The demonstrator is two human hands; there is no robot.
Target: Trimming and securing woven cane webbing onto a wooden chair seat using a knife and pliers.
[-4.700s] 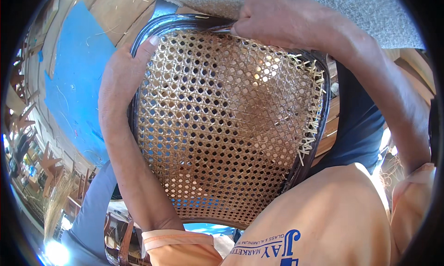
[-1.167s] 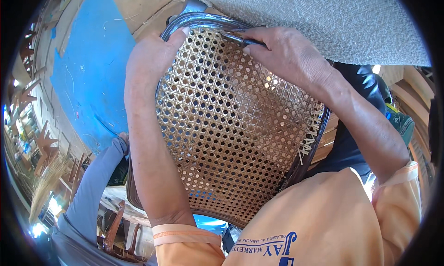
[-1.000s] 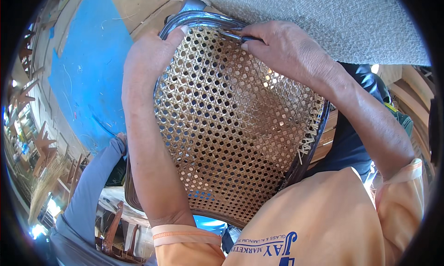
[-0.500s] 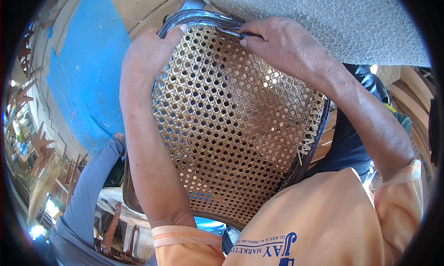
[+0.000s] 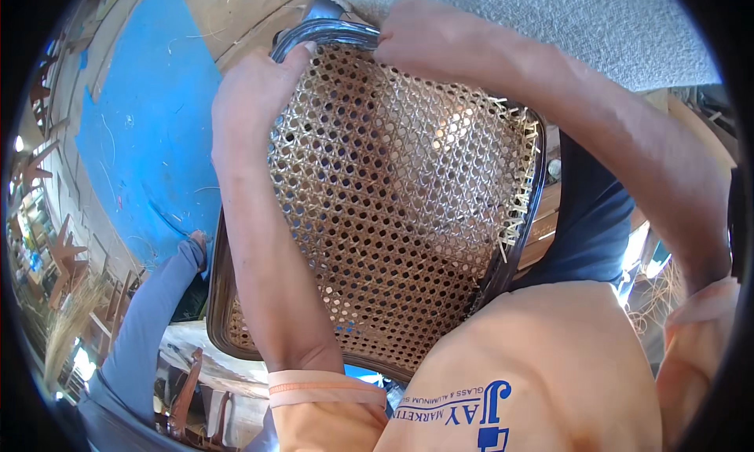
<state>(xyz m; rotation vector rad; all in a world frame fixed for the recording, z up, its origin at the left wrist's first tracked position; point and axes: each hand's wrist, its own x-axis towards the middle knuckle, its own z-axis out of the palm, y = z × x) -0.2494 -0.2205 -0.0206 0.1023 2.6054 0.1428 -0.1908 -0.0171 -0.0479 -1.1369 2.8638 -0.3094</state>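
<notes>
A dark glossy frame [image 5: 219,299] holds a woven cane panel [image 5: 408,216] with pale octagonal mesh and ragged loose strand ends along the right side. My left hand [image 5: 253,95] grips the frame's upper left corner, thumb over the edge beside the mesh. Along the top rail, my right hand [image 5: 424,40] is closed, its fingers bent down at the cane's border; whatever lies inside them is hidden. My right forearm crosses above the panel's upper right corner.
Grey textured padding [image 5: 597,28] lies beyond the frame. A blue sheet [image 5: 141,114] covers boards on the left. A grey-clothed limb [image 5: 149,318] is at lower left, dark trousers [image 5: 581,224] at right. Wooden pieces [image 5: 67,259] and straw-like fibres [image 5: 75,326] sit at far left.
Since half a second ago my right hand has moved left and up along the top rail, hiding the thin dark item it held, with its forearm swung higher. My left hand stays at the corner.
</notes>
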